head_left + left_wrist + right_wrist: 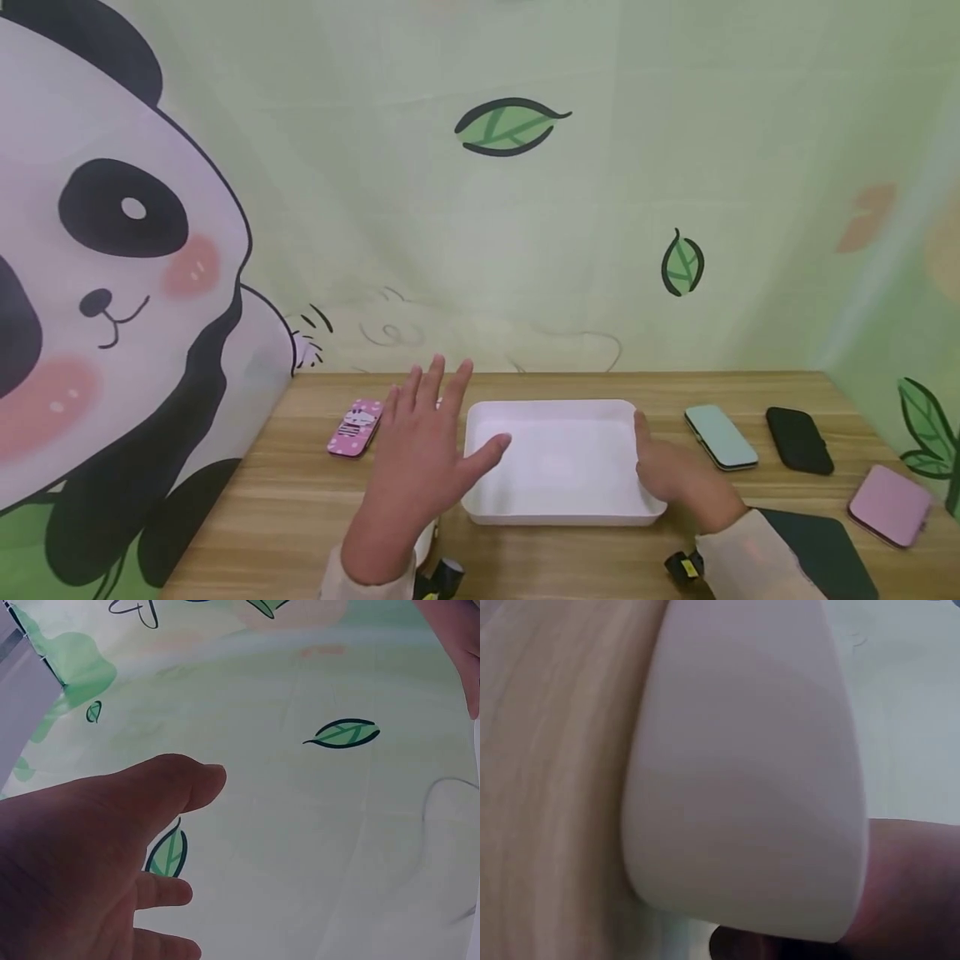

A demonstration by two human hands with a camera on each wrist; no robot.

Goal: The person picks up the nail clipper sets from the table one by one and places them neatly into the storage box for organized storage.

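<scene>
One backdrop (555,250), pale green, panda and leaf print, behind all else. One table (258,508), wood grain. One tray (555,462), white, shallow, nothing seen inside; flat on the table between the two hands.

Two hands. Left (420,462): fingers spread wide, gripping nothing, raised at the tray's left side, thumb toward it. Right (675,475): bent about the tray's right edge, apparently holding it; firmness cannot be told.

One dark slab (821,546), partly under the right sleeve. Four flat cases: pink (356,428), patterned, left of the tray; mint (722,437) and black (800,440), right of it; lilac (891,506), far right. One pale article (426,542), mostly hidden by the left forearm, kind uncertain.

Step in hand, by judgement: setting or steadying the tray, with the cases still outside. Next move seems to call for the right hand letting go once the tray sits square, then a hand closing on the nearest case.
</scene>
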